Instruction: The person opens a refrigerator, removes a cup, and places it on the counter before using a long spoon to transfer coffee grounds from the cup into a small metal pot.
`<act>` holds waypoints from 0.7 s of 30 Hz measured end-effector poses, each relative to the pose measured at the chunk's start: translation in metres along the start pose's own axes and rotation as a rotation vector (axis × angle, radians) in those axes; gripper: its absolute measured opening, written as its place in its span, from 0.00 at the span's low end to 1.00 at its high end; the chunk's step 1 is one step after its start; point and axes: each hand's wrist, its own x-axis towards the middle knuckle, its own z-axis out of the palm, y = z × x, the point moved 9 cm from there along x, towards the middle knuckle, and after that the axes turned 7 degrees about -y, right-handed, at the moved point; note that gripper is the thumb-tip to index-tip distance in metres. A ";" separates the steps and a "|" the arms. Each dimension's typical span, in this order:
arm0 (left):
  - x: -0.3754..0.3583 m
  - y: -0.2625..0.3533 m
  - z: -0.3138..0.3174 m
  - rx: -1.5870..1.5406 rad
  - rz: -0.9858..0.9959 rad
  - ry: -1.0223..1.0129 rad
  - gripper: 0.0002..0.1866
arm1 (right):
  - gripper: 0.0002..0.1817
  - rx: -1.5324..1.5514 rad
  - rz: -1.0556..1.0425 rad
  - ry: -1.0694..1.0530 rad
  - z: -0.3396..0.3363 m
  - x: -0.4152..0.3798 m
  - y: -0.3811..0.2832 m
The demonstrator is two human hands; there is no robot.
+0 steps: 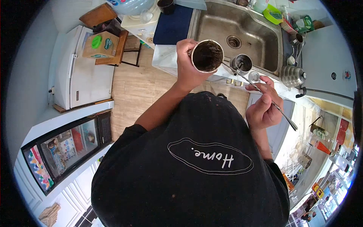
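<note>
My left hand [189, 68] is wrapped round a tall cup [207, 42] with a pale rim, its inside coated with dark brown matter. In my right hand [267, 106] is a long thin metal spoon [281, 111], slanting from the cup's right rim down to the right. Its far tip, by the cup, is hard to make out. Under the spoon, at the counter edge, a small metal cup [245, 59] holds something dark. Right of that cup lies a small clear round glass piece [254, 77], just above my right fingers.
A steel sink [215, 28] with a drain lies ahead. Left of it is a dark blue mat [172, 26]. To the right stand a ribbed metal kettle [293, 76] and a fridge [332, 56]. A cardboard box [100, 45] sits on a wooden stool at left.
</note>
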 end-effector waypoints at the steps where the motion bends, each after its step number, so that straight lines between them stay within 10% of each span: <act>1: 0.001 0.000 -0.001 0.008 0.000 0.000 0.51 | 0.12 0.001 0.002 0.003 0.000 0.000 0.001; 21: -0.009 -0.001 0.020 0.033 -0.060 -0.059 0.54 | 0.16 0.236 0.508 0.245 -0.039 -0.044 0.059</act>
